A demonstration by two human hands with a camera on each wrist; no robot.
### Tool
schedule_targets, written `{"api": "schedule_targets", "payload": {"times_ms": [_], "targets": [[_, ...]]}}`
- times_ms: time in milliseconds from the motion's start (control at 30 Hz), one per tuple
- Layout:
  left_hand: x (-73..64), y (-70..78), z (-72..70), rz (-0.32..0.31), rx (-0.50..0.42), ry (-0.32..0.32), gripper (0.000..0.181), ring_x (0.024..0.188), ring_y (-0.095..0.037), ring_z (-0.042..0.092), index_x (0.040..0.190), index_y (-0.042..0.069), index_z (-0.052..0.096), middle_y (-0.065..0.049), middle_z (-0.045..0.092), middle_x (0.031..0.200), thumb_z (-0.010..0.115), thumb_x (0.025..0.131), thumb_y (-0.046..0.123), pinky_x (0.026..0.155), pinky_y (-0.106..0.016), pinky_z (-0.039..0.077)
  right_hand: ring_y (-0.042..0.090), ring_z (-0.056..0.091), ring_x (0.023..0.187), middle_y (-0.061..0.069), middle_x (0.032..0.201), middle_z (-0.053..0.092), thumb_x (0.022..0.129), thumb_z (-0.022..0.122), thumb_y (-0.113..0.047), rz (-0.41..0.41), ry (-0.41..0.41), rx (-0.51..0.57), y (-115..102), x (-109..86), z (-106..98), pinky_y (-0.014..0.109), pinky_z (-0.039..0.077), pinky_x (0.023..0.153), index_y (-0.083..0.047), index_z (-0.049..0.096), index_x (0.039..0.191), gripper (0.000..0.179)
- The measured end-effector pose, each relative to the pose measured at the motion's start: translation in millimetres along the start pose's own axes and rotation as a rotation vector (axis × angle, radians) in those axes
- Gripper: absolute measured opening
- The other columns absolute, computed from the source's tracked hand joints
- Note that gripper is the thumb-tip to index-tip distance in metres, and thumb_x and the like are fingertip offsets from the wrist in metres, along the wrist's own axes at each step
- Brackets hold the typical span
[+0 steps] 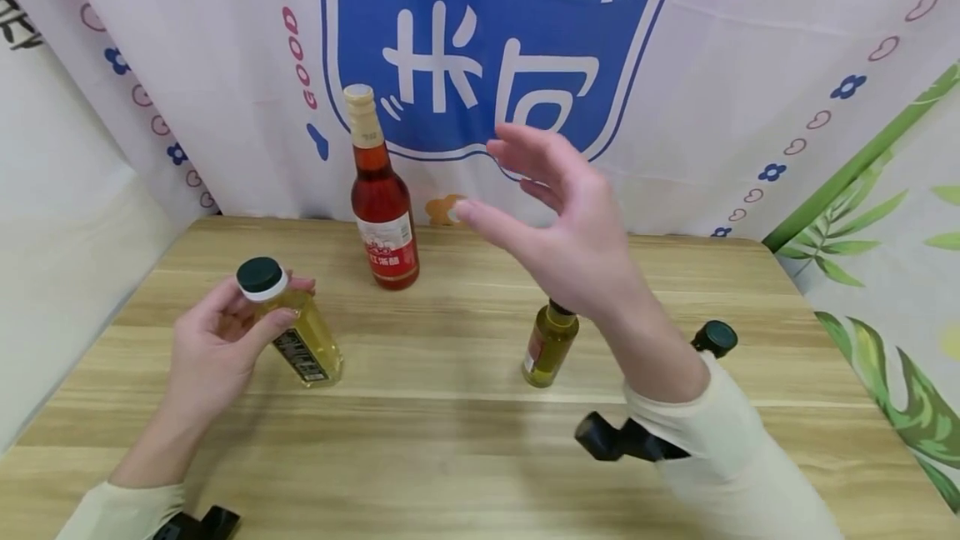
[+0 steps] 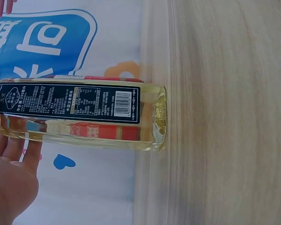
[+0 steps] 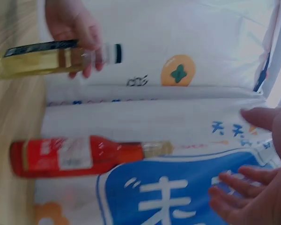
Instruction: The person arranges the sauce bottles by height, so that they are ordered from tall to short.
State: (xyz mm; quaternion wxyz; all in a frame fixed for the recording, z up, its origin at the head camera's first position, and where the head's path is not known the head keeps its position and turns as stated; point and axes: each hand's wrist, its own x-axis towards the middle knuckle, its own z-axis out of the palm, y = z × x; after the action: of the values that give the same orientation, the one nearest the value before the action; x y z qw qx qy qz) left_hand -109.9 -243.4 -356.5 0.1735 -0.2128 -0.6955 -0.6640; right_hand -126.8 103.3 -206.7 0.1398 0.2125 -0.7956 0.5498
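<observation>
My left hand (image 1: pixel 213 344) grips a clear bottle of pale yellow liquid (image 1: pixel 318 344) near its neck, thumb on one side and fingers on the other. This bottle has a dark green cap (image 1: pixel 260 274) and a black printed label (image 2: pixel 68 103); its base appears raised off the tabletop. Fingers spread and holding nothing, my right hand (image 1: pixel 573 236) hangs in the air over the table's back half. Below that hand stands a small bottle of yellow-green liquid (image 1: pixel 552 348), its top partly hidden by the wrist. A tall bottle of red liquid (image 1: pixel 384 215) stands upright between the hands, toward the back.
Another dark green cap (image 1: pixel 716 338) shows behind my right forearm, which hides what is below it. The wooden table (image 1: pixel 420 457) ends at a printed white curtain (image 1: pixel 712 107) along the back. Black wrist-worn devices (image 1: pixel 600 437) are strapped on both sleeves.
</observation>
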Motion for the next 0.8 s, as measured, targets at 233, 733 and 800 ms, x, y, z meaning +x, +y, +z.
{"api": "schedule_targets", "payload": {"times_ms": [233,733,800], "targets": [[-0.7,0.3,2.5,-0.004,-0.011,-0.012,0.039,0.116,-0.011,0.075,0.132,-0.014,0.059,-0.003,0.080,0.123,0.063,0.094,-0.020,0.100,-0.016,0.057,0.013,0.058,0.142,0.005,0.151,0.063,0.085,0.083,0.007,-0.135,-0.030,0.040,39,-34.5,-26,0.032,0.048,0.121,-0.007,0.053,0.153,0.075],[-0.7,2.6,-0.1,-0.005,0.017,-0.013,0.039,0.117,-0.009,0.074,0.133,-0.015,0.058,-0.001,0.080,0.123,0.063,0.094,-0.020,0.101,-0.015,0.057,0.005,0.062,0.133,0.014,0.148,0.064,0.084,0.087,0.003,0.054,-0.161,0.021,102,-85.5,-43,0.017,0.051,0.111,-0.014,0.050,0.156,0.083],[-0.7,3.0,-1.3,0.000,0.005,-0.019,0.040,0.117,-0.010,0.074,0.133,-0.014,0.059,-0.001,0.080,0.124,0.063,0.094,-0.021,0.101,-0.015,0.057,0.005,0.065,0.128,0.013,0.142,0.067,0.085,0.087,-0.001,0.084,-0.174,0.012,108,-89.2,-42,0.018,0.054,0.108,-0.012,0.054,0.152,0.076]]}}
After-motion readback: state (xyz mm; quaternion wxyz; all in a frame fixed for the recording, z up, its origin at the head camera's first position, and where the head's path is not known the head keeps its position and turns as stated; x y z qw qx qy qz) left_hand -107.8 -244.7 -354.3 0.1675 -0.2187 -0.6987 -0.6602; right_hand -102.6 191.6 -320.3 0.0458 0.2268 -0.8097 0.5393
